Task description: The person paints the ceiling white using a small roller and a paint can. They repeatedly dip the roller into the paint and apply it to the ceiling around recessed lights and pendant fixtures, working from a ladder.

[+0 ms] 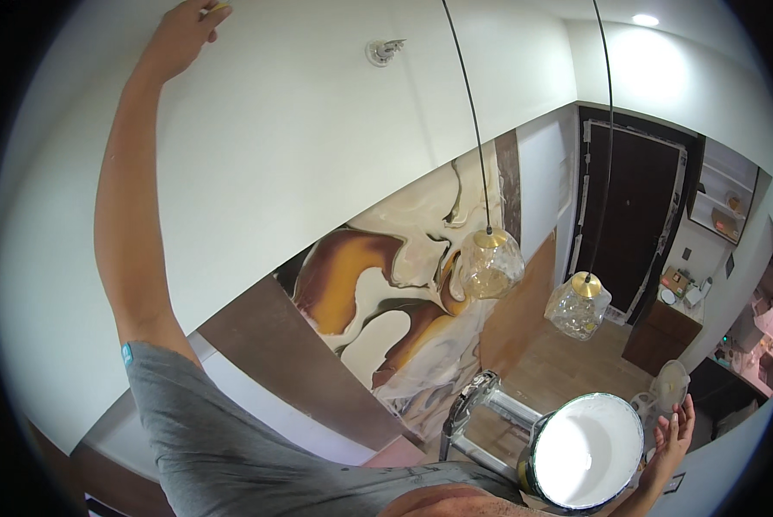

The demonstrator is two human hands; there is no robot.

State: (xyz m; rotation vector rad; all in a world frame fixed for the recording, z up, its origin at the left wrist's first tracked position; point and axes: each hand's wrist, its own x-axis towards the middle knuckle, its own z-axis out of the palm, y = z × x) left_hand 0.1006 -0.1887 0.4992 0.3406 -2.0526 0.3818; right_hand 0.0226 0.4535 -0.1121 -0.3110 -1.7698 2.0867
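My left hand (183,39) is stretched far up at the upper left, against the white wall (257,146). Its fingers are closed around a small yellow thing (218,9), mostly hidden, whose kind I cannot make out. Low on the right stands a round bucket (588,451) with a dark outside and a bright white inside that looks like paint. Just right of its rim is my right hand (673,444), its fingers apart and nothing seen in them. Whether that hand touches the bucket I cannot tell.
Two glass pendant lamps (492,265) (579,308) hang on thin black cords ahead. A metal ladder-like frame (490,409) stands beside the bucket. A small fitting (385,52) sticks out of the wall. Below are a swirl-patterned panel (404,284), a dark door (632,207) and a fan (669,385).
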